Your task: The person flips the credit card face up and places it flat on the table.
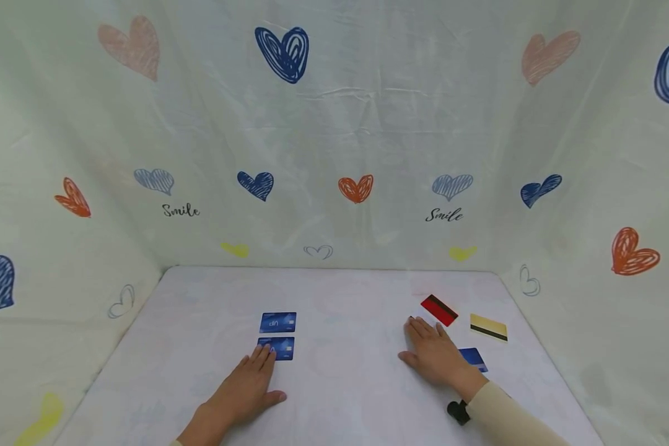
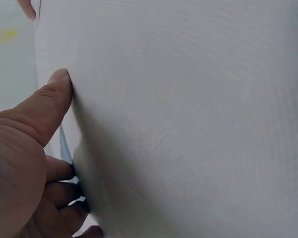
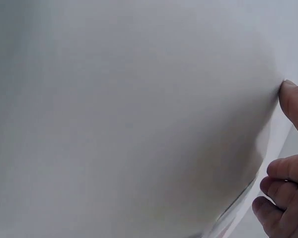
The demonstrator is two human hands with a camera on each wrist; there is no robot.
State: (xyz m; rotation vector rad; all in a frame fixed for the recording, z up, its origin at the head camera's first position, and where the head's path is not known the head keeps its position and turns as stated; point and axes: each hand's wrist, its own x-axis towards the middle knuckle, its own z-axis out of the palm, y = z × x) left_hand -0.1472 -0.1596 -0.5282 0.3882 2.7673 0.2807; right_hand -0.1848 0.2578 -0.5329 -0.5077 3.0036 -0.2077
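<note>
My left hand point(image 1: 246, 385) lies palm down with its fingers straight, their tips resting on a blue bank card point(image 1: 284, 349). Directly above it in the head view lies another blue bank card point(image 1: 279, 322), chip side up. My right hand point(image 1: 432, 354) is flat on the table, fingers extended and thumb out to the left. Beyond its fingers is a red card point(image 1: 439, 310) with a black stripe. A gold card point(image 1: 489, 327), also striped, lies farther right. Part of a third blue card point(image 1: 474, 358) shows beside the right hand. A small dark spot shows at the right fingertips; I cannot tell what it is.
A white table point(image 1: 345, 396) carries the cards. Hanging cloth point(image 1: 368, 136) printed with hearts and "Smile" encloses the back and both sides. A small black device point(image 1: 458, 412) sits at the right wrist.
</note>
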